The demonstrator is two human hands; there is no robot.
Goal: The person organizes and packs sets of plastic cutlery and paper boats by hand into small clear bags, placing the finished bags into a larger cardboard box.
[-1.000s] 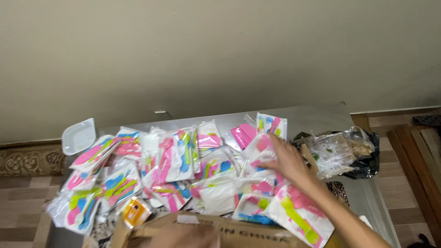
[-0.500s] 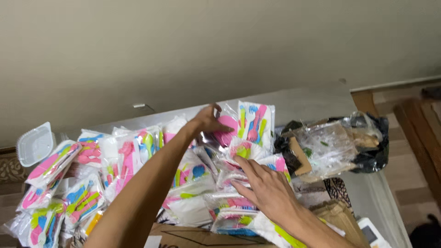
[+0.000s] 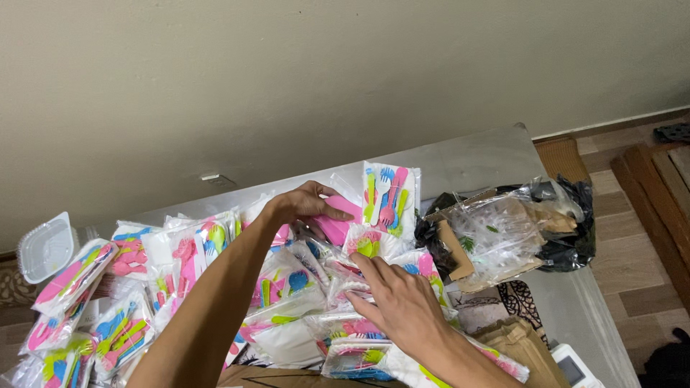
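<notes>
Several clear packets of pink, blue and green plastic cutlery point(image 3: 180, 266) lie heaped across a grey table point(image 3: 474, 162). My left hand point(image 3: 305, 205) reaches over the heap from the lower left and grips a pink packet point(image 3: 336, 219) at the back of the pile. Right beside it, a packet of forks and spoons point(image 3: 388, 194) stands upright. My right hand point(image 3: 402, 305) lies flat with spread fingers on the packets at the front, its fingertips touching a packet with a green and pink piece point(image 3: 368, 244).
A clear plastic bag over cardboard and a black bag point(image 3: 503, 237) sits to the right of the heap. A clear plastic tub point(image 3: 44, 248) stands at the far left. A brown cardboard box edge point(image 3: 287, 377) shows at the bottom. A beige wall rises behind the table.
The view has shifted slightly. My left hand has closed on the pink packet at the back, and my right hand has slid forward a little onto the front packets.
</notes>
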